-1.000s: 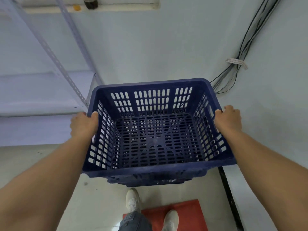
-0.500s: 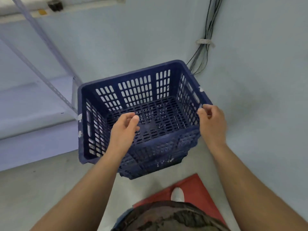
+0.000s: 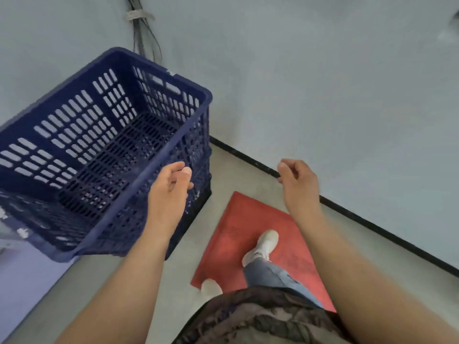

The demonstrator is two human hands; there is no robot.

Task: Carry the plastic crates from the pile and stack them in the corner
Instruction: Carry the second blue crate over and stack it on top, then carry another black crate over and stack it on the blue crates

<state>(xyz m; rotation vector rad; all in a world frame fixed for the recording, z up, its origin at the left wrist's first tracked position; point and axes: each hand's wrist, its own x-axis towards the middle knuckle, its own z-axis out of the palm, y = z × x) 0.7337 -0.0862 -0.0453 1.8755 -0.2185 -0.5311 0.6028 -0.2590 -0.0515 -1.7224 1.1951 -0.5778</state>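
Note:
The dark blue slotted plastic crate point(image 3: 82, 135) sits on top of a stack of like crates point(image 3: 198, 194) in the corner where two pale walls meet, at the left of the view. My left hand point(image 3: 171, 192) hovers in front of the crate's near rim with loosely curled fingers and holds nothing. Whether it still touches the rim I cannot tell. My right hand point(image 3: 298, 180) hangs free to the right of the stack, over the floor, fingers loosely curled and empty.
A red mat point(image 3: 238, 227) lies on the grey floor under my feet point(image 3: 263, 244). A black baseboard point(image 3: 372, 227) runs along the right wall. Cables point(image 3: 139, 33) hang in the corner behind the stack. A lavender shelf edge point(image 3: 19, 281) shows at the lower left.
Both hands have come off the crate, the left first and then the right. The crate now rests on the stack, and my view has swung right and down.

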